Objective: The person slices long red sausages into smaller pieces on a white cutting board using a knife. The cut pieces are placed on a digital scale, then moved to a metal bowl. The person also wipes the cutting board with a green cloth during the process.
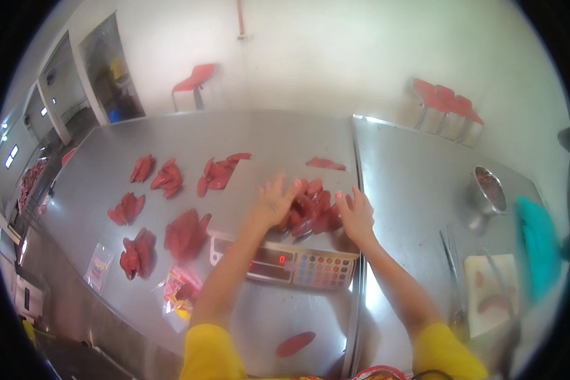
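Note:
A digital scale (326,269) with a lit display and a keypad stands on the metal table (310,142), its flat pan (234,202) behind the keypad. On the pan lies a heap of dark red meat pieces (310,206). My left hand (275,202) is at the heap's left side with its fingers spread. At the heap's right edge is my right hand (359,218), fingers stretched out and apart. Both hands are close to the meat; whether they touch it is hard to tell. A single meat piece (296,344) lies on the table in front of the scale.
Several meat piles (187,234) sit to the left, near plastic packets (180,294). A strip of meat (325,164) lies behind the pan. On the right are a steel bowl (491,190), tongs (451,259), a cutting board (478,310) with a knife, and a teal cloth (538,247).

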The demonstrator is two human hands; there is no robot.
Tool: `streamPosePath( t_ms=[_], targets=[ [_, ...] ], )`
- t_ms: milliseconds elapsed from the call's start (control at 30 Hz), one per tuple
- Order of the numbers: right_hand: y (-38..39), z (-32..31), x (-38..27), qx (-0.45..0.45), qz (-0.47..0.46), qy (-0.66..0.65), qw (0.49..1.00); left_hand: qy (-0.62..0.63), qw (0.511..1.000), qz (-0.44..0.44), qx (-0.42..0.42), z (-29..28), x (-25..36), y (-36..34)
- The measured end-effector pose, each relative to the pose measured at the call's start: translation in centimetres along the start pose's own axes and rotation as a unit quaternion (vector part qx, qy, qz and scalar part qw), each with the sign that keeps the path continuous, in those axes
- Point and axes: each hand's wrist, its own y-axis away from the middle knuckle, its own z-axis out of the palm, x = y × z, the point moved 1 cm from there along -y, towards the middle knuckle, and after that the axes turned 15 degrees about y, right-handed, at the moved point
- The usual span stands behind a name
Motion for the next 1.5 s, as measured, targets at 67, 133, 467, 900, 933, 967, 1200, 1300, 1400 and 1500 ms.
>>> streamPosePath(
  t_ms=[67,133,467,900,933,967,1200,1300,1400,1500],
  targets=[
    [-0.8,0.3,1.4,0.020,0.004,-0.033,0.999,0.003,1.000,-0.015,-0.019,2.4,0.3,-0.9],
    [-1.3,1.0,2.6,-0.022,-0.017,-0.208,0.978,0.053,0.997,-0.020,-0.043,4.0,1.1,-0.8],
    [-0.5,0.9,3.9,-0.073,0.057,-0.707,0.701,0.238,0.970,-0.038,0.044,13.4,7.8,0.9],
    [2.8,-2.1,3.4,-0.159,-0.030,-0.793,0.588,0.599,0.781,-0.028,0.174,17.1,10.1,5.0],
    [3.4,-3.1,3.2,-0.176,-0.046,-0.778,0.601,0.603,0.773,-0.023,0.198,16.8,10.8,5.5],
    [3.8,-3.7,2.7,-0.132,0.017,-0.782,0.609,0.617,0.757,-0.030,0.212,16.9,11.7,6.2],
    [8.9,-7.0,0.0,-0.069,0.022,-0.760,0.645,0.634,0.752,-0.013,0.181,13.4,15.8,10.9],
    [12.4,-7.6,-0.2,-0.113,0.032,-0.731,0.672,0.642,0.740,-0.021,0.200,12.3,16.3,14.1],
    [17.0,-7.4,1.4,-0.149,0.069,-0.694,0.701,0.612,0.761,-0.042,0.212,13.1,15.8,19.6],
    [20.7,-6.2,3.9,-0.162,0.109,-0.604,0.773,0.598,0.760,-0.082,0.241,15.7,14.0,24.4]
  ],
)
